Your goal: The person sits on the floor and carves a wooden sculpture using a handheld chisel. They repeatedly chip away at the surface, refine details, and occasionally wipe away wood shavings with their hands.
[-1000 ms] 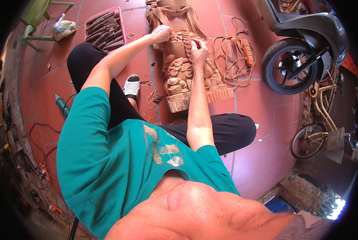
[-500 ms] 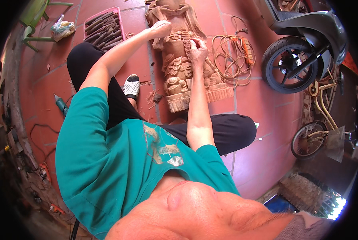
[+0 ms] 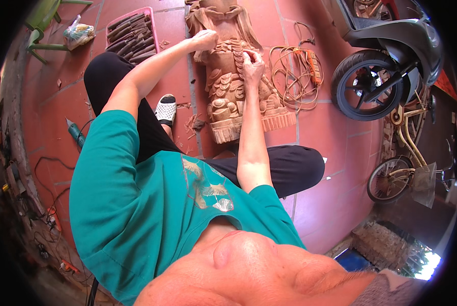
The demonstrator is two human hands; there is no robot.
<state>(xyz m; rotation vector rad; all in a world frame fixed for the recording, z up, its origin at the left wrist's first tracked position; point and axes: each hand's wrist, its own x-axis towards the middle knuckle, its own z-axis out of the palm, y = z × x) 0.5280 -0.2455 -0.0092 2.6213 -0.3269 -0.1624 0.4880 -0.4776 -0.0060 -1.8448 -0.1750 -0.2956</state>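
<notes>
A carved wooden statue (image 3: 221,68) lies on the tiled floor in front of me, with rows of overlapping coin-like discs and rounded lumps cut into it above a ridged base. At its upper left edge, my left hand (image 3: 205,40) is closed like a fist; anything inside it is hidden. My right hand (image 3: 253,67) rests over the right side of the carving, thumb and fingers bent together near the string of discs. Whatever those fingertips pinch is too small to make out.
A pink tray (image 3: 155,31) of dark-handled carving tools stands left of the statue. A tangled cord with an orange power strip (image 3: 314,69) lies to its right, near a motorbike wheel (image 3: 363,84). Wood chips (image 3: 192,124) are scattered beside my sandal (image 3: 165,110). A teal power tool (image 3: 76,133) lies farther left.
My left hand has shifted very slightly toward me along the statue's edge. My right hand keeps nearly the same place and bend. The whole view has drifted a little.
</notes>
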